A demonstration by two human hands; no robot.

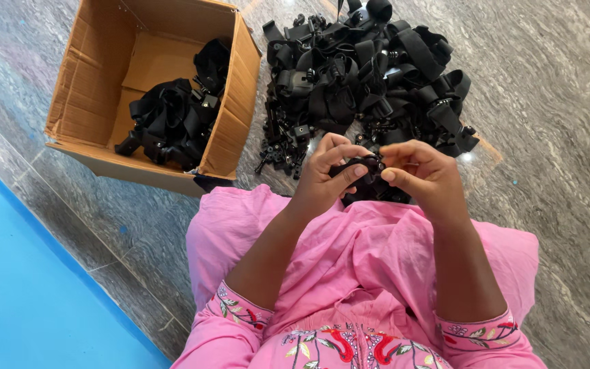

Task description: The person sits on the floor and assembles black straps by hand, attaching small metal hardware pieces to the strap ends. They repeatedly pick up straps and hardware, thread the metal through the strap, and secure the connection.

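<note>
Nearest the camera: pink embroidered sleeves and a pink lap, person seated on the floor w/ both forearms reaching fwd.

Just past the lap, both hands meet on one small black strap piece. Left hand grips its left end, fingers curled over the top, thumb pressed on the front. Right hand pinches the right end btw thumb and forefinger, other fingers bent above. So both sets of fingers are clenched on the same piece, none released. More black strap hangs under the hands onto the lap; can't tell if it's part of the same item.

Taking that strap piece as the landmark: directly beyond it, touching distance from the knuckles, lies a big pile of black straps and buckles on the grey marble floor. Small loose black clips are scattered at the pile's near-left edge, just beyond-left of the strap piece.

Further left and beyond the strap piece sits an open cardboard box, flaps up, just beside the pile, nearly touching. Inside, a smaller heap of similar black strap items lies against the wall nearest the pile; rest of the box bottom is bare cardboard.

Far left of the strap piece, a blue surface runs diagonally along the floor edge.
</note>
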